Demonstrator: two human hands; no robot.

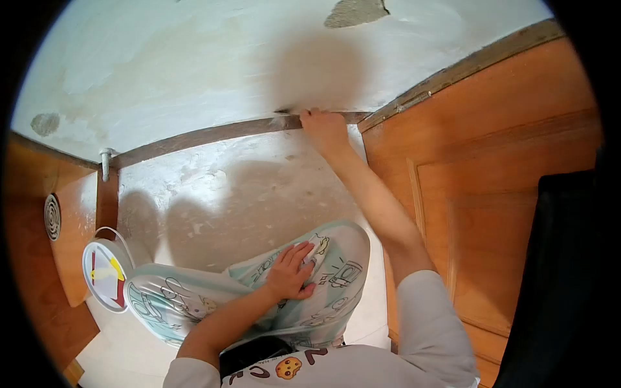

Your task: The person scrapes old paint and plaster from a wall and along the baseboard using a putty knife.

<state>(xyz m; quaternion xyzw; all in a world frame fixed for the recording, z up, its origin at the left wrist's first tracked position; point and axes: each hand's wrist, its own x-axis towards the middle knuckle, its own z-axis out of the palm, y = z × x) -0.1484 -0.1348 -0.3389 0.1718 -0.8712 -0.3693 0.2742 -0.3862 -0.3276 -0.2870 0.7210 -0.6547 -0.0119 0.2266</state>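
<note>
Cookie-print shirt (288, 368) nearest; L hand (290, 275) open on trousers (343, 278). R hand (325, 132) curled @ btm of wall (194, 71) w/ dark tip (283, 111) beside, grip unclear. Wall mostly smooth, 2 rough patches (357, 13) left.

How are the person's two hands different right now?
The left hand lies on the patterned trousers, but the right hand is stretched out to the brown strip under the pale wall.

The left hand's fingers are spread out, while the right hand's fingers are curled in.

Both hands are bare.
</note>
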